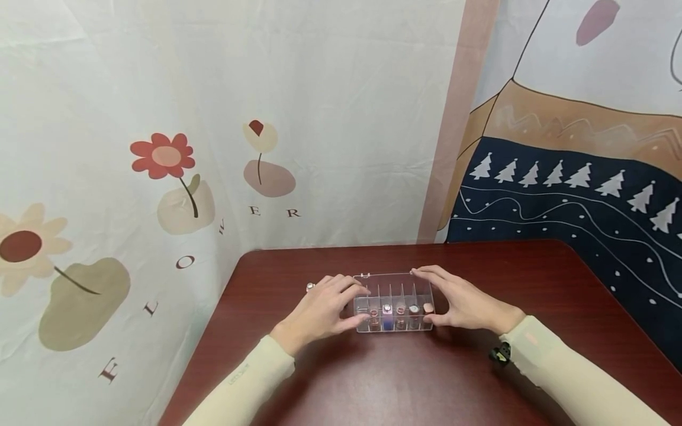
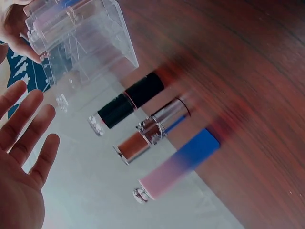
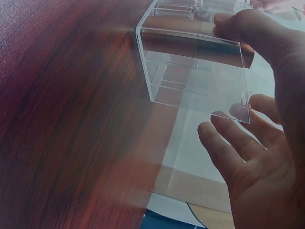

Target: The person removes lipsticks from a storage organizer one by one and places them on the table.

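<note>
A clear, divided organizer box (image 1: 394, 285) sits on the table between both hands, with several lipsticks and tubes (image 1: 388, 319) in its front row. My left hand (image 1: 325, 307) is at the box's left end, thumb low at the front and index finger over the top; its fingers look straight and spread in the left wrist view. My right hand (image 1: 469, 302) spans the right end, its thumb (image 3: 238, 24) at the front and fingertips by the back corner. Beside the box stand a black tube (image 2: 131, 100), a reddish-brown tube (image 2: 150, 133) and a pink-blue lipstick (image 2: 181, 164).
The dark red wooden table (image 1: 373, 378) has its back edge against a pale flower-printed curtain (image 1: 341, 118). A navy cloth printed with trees (image 1: 559, 201) hangs at the right. A dark device (image 1: 501, 354) sits at the right wrist.
</note>
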